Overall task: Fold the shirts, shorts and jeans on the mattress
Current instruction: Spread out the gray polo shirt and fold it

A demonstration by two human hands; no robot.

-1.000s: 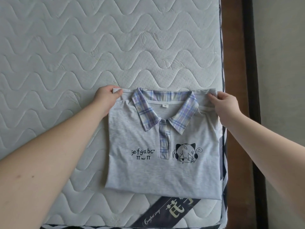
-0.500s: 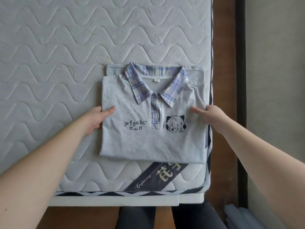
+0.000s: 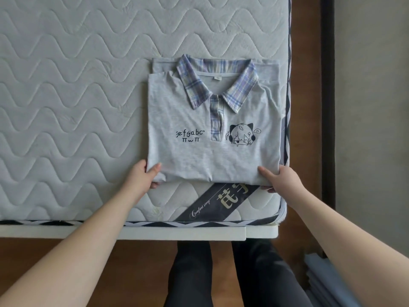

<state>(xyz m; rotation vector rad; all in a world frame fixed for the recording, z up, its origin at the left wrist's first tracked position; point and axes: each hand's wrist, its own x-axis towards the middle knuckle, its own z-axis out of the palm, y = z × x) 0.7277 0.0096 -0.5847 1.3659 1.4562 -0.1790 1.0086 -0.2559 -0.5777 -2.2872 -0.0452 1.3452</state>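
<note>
A grey polo shirt (image 3: 199,138) with a plaid collar, black lettering and a cartoon print lies folded into a rectangle on the quilted mattress (image 3: 66,96), near its right front corner. My left hand (image 3: 143,176) grips the shirt's near left corner, thumb on top and fingers underneath. My right hand (image 3: 278,176) grips the near right corner the same way. The shirt's bottom edge is slightly lifted and wrinkled at the left corner.
A dark label strip (image 3: 219,202) with writing runs diagonally across the mattress's front corner. The white bed base (image 3: 132,232) edges the front. Brown floor and my dark trouser legs (image 3: 232,273) are below. A dark frame and wall stand at right.
Both hands slid from the shirt's top corners, down along its sides, to the bottom corners and took hold of them. The view has tilted back toward the bed's front edge.
</note>
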